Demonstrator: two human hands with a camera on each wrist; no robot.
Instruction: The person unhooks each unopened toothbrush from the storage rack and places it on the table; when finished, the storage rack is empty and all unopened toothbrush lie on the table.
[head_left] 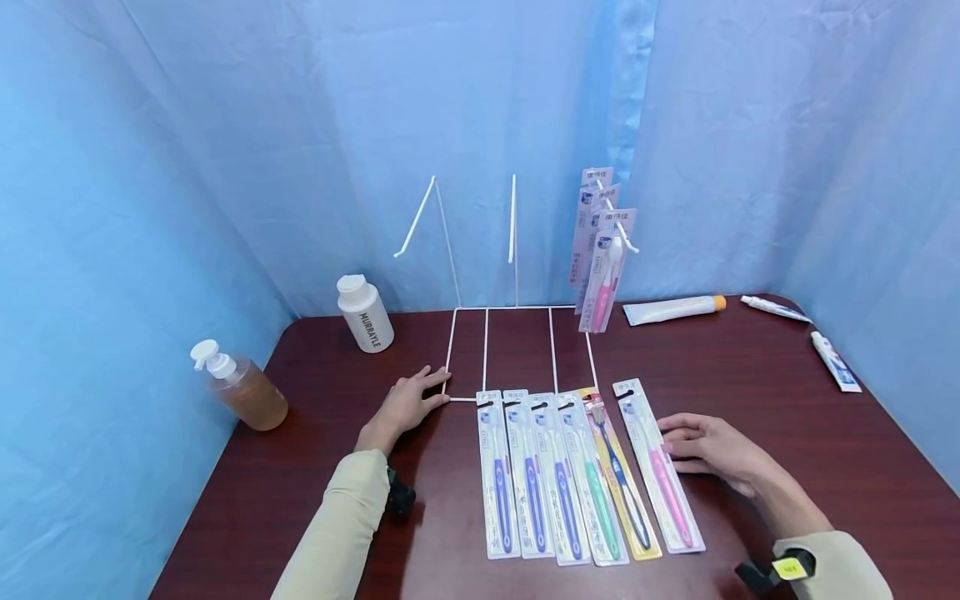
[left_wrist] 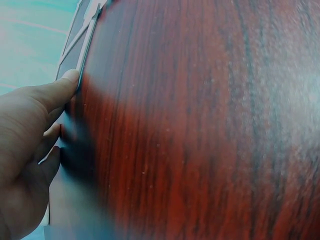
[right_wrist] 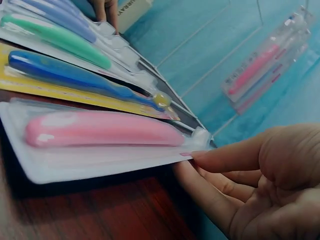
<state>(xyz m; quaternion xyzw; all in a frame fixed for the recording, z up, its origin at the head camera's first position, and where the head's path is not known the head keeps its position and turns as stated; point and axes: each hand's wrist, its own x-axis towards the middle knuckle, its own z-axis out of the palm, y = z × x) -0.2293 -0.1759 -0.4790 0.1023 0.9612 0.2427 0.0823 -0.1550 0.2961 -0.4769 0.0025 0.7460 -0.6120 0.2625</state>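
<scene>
- Your right hand (head_left: 714,450) is pinching the right edge of the pink pack (head_left: 660,468), thumb above and fingers below.
- The pink pack is lying at the right end of a row on the tabletop (head_left: 757,392).
- To its left, the yellow pack (head_left: 621,483), green pack (head_left: 597,492) and three purple packs (head_left: 502,504) are lying side by side.
- Your left hand (head_left: 405,410) is touching the front left corner of the white rack (head_left: 486,350), its thumb and fingers standing apart.
- The pump bottle (head_left: 251,398) is standing at far left, the white bottle (head_left: 367,318) behind your left hand.
- Three tubes (head_left: 667,312) are lying at back right.
- Three hung packs (head_left: 602,279) are dangling from the rack's right prong.
- A blue curtain (head_left: 375,100) is hanging behind.
</scene>
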